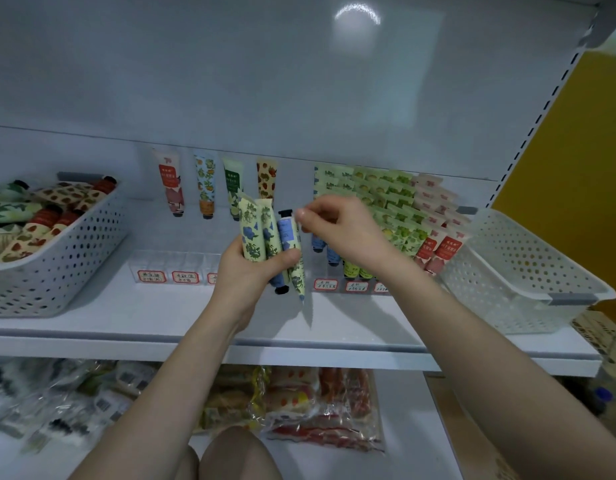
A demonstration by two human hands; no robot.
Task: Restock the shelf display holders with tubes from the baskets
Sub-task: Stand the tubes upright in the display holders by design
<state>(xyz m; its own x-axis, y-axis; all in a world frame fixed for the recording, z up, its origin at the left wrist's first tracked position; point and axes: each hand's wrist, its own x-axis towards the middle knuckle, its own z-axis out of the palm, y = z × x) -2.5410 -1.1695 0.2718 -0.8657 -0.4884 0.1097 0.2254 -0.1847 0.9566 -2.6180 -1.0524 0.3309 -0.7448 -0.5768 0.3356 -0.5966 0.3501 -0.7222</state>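
Left hand point(251, 268): fingers and thumb wrapped round a bundle of pale-green floral and blue black-capped plastic tubes point(265, 237), above the white shelf point(161, 317). Right hand point(337, 230): fingertips pinched at the bundle's top; hold unconfirmed. Step: likely singling out one tube. Next: seat it upright in the matching clear display holders point(175, 263).

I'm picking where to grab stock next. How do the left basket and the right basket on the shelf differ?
The left basket is piled with tubes; the right basket shows none inside. The left basket looks greyer and shaded; the right basket looks brighter and creamier. Both are perforated plastic with grey handle strips, and both sit on the same shelf.
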